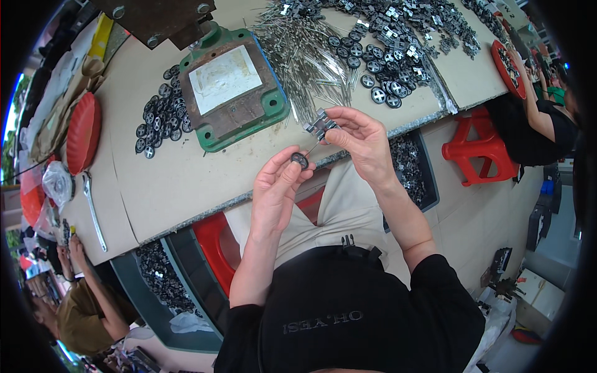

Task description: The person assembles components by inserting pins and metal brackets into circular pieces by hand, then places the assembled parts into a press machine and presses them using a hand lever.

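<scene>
Over the front edge of the table, my left hand (272, 196) pinches a small black wheel (300, 161) with a silver cross pattern between thumb and fingers. From the wheel a thin metal rod (313, 148) runs up toward a dark grey, silvery moulded part (321, 125). That part is gripped by the thumb and fingers of my right hand (365, 146). The rod's upper end meets the part's lower side; whether it passes inside I cannot tell. Both hands are close together, above my lap.
A green-based press (273, 115) stands ahead, with wheels (163, 118) heaped to its left. Metal rods (301, 56), more wheels (379, 68) and grey parts (404, 25) lie right of it. A red dish (84, 133) and wrench (93, 211) lie left. Co-workers sit at both sides.
</scene>
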A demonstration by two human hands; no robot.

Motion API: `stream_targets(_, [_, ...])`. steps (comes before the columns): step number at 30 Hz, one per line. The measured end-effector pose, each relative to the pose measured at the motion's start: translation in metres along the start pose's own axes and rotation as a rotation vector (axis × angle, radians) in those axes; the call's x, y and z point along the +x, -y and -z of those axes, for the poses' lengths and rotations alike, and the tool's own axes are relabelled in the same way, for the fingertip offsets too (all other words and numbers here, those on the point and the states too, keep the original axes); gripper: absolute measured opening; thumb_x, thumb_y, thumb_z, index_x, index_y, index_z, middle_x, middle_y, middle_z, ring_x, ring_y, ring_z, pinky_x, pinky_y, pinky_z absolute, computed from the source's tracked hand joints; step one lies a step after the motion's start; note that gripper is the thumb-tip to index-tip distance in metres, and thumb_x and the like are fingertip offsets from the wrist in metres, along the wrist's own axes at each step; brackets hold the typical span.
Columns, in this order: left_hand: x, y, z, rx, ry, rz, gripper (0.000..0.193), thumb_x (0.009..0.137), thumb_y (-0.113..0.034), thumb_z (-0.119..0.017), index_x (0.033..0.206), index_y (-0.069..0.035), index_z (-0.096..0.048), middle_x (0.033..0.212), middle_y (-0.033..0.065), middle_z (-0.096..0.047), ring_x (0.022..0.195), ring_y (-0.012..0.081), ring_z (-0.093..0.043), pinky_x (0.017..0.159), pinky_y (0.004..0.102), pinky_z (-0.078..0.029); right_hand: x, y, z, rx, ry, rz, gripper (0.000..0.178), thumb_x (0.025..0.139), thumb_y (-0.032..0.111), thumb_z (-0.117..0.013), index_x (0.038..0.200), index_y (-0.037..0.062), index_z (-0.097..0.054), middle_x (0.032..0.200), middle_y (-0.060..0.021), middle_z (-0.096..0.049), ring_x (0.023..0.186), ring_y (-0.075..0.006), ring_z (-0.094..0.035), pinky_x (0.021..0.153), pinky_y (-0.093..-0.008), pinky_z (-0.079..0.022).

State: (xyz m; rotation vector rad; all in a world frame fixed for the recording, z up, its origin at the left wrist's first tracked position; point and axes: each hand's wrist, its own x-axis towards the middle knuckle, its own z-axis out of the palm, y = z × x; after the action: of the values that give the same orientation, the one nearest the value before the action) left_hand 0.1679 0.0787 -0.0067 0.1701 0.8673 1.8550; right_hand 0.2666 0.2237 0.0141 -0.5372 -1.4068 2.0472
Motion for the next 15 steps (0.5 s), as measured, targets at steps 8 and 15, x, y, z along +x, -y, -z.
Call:
stream_targets(8, [-0.0002,0.0005,-0.0009,0.006,-0.02,0.0,0.031,0.086,-0.005,-0.057,0.115,0.002,-0.05,0.099,0.01,-0.062,0.09,0.0206,-0.061,0.079,0.028,-0.049,-0.0023,0.0056,-0.0008,0.006,0.037,-0.008,0.034,0.078,-0.003,-0.062,0.111,-0.0056,-0.054,0.097,-0.0089,-0.06,0.086,-0.0113,-0.058,0.077,-0.0234,-0.049])
stream_targets(15, [-0.001,0.0033,-0.0006,0.053,-0.032,-0.046,0.03,0.086,-0.005,-0.056,0.115,0.002,-0.05,0.103,0.0132,-0.06,0.09,0.0207,-0.061,0.08,0.0282,-0.049,-0.0053,0.0045,-0.0017,-0.072,0.0,0.08,0.034,0.078,-0.004,-0.063,0.111,-0.0065,-0.054,0.1,-0.009,-0.06,0.09,-0.0111,-0.056,0.078,-0.0226,-0.048])
